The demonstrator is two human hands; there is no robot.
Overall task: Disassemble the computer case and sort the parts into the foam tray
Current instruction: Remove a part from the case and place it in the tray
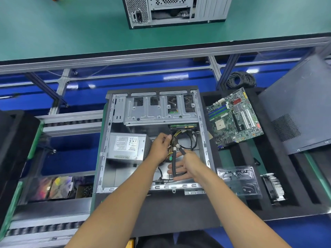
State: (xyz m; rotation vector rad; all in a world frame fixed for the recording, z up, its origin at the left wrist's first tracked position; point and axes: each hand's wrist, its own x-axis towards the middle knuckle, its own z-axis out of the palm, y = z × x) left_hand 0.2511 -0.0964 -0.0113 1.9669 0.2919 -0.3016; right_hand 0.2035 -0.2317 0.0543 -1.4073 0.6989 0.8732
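Computer case (154, 140): laid on its side with the open face upward, on a black foam pad at the centre of the bench; long axis runs away from the wearer, drive-bay end farthest off. Drive cage (161, 110): silver metal, fitted across the far end of the case. Power supply (126, 146): grey box with a white label, seated at the left side of the case interior. Cable bundle (174, 149): black sleeved and yellow leads, hung from below the drive cage toward the case middle. Left hand (160, 148): inside the case, fingers curled round the upper part of the cable bundle. Right hand (182, 170): just beside and nearer, fingers loosely extended beneath a black sleeved lead that is lying across them; whether it is clamped cannot be told. Foam tray (268, 176): black, slotted, to the right of the case. Motherboard (232, 119): green, set tilted at the far part of the foam tray. Clear plastic piece (239, 181): laid on the near part of the tray. Heatsink (273, 188): finned, placed to its right. Side panel (300, 108): dark, perforated, leaned at the far right. Second case (176, 11): stood on the green table beyond.
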